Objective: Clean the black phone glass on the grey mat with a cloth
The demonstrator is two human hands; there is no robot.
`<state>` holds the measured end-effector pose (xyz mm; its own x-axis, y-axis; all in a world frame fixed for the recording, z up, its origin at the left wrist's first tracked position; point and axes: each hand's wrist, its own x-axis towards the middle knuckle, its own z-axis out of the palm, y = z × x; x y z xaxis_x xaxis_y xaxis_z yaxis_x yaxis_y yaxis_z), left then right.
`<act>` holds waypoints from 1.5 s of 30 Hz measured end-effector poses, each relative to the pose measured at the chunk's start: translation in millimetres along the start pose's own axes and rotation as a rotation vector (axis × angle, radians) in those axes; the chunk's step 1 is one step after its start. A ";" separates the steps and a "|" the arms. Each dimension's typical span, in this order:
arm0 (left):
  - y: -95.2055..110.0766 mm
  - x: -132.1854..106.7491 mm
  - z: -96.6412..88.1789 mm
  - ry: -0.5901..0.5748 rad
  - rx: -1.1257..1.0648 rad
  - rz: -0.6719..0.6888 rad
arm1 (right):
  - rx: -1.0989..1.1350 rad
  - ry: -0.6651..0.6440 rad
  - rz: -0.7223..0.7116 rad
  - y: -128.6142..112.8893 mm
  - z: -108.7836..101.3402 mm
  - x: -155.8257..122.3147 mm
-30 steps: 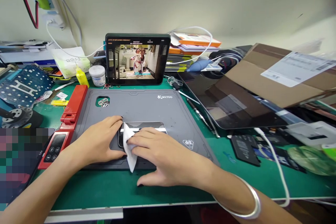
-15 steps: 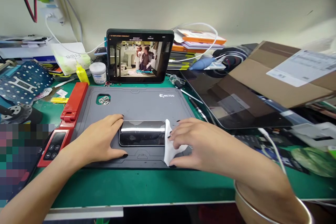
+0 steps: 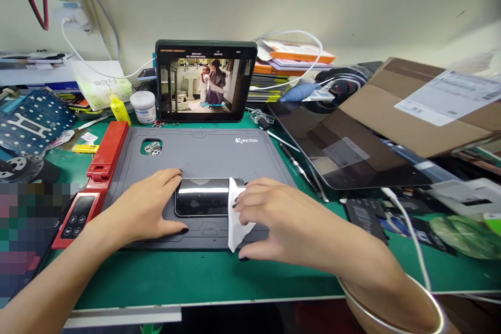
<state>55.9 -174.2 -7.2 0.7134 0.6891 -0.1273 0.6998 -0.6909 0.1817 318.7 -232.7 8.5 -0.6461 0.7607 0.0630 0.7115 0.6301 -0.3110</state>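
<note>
Back toward the left along the phone (image 3: 201, 198) has come the white cloth (image 3: 235, 225), which half a second ago stood at its right end; the right hand (image 3: 270, 219) has moved with it, while the left hand keeps its place. Nearest is the green bench (image 3: 188, 279), its front edge crossed by both arms. The right fingers are bent onto the cloth, gripping it against the phone, the thumb spread lower down. The left hand (image 3: 151, 206) is spread about the phone's left end, fingertips by the far corner, thumb on the mat (image 3: 211, 159), not clenched. Between them the phone lies flat on the mat, glossy face up, its right part covered. It should be light and stiff, slick and easily cracked, so best held by its long edges; the cloth looks thin and limp, best pinched along its upper fold. Farther off, a red device (image 3: 105, 154) flanks the mat's left and a dark screen (image 3: 344, 164) its right. Behind stand a jar (image 3: 143, 108) and a tablet (image 3: 205, 86).
</note>
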 end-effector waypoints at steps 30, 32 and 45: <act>0.7 0.1 2.5 0.024 0.017 0.011 | -0.134 -0.015 -0.077 -27.0 12.8 17.6; 1.0 0.1 2.4 0.010 0.027 0.015 | -0.186 -0.009 -0.045 -26.9 11.2 10.9; 0.4 0.2 2.5 0.003 0.012 0.001 | -0.382 -0.092 0.154 -15.5 3.3 -6.6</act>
<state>56.4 -174.9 -9.5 0.7141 0.6889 -0.1242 0.6994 -0.6943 0.1698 311.0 -248.0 9.8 -0.5341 0.8441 -0.0473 0.8416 0.5361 0.0649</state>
